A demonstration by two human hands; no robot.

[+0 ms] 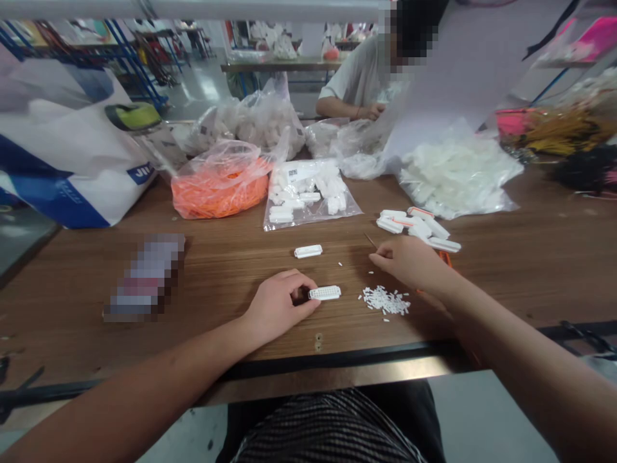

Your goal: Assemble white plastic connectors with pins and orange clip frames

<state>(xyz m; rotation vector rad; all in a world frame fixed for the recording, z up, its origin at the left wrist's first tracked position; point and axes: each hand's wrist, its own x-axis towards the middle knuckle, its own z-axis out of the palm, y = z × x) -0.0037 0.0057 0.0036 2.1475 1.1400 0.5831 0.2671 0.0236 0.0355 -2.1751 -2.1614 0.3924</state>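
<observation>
Two hands over the tabletop, forearms in from both lower corners. Centre frame, left hand: thumb and fingers pinching one white connector lying on the wood. Right of centre, right hand: fingers closed together, pinching one thin pin, tip toward upper left. One heap of tiny white inserts between the hands. One loose housing above the connector. Roughly six more housings past the right hand. One orange-wire bag upper centre-left.
</observation>
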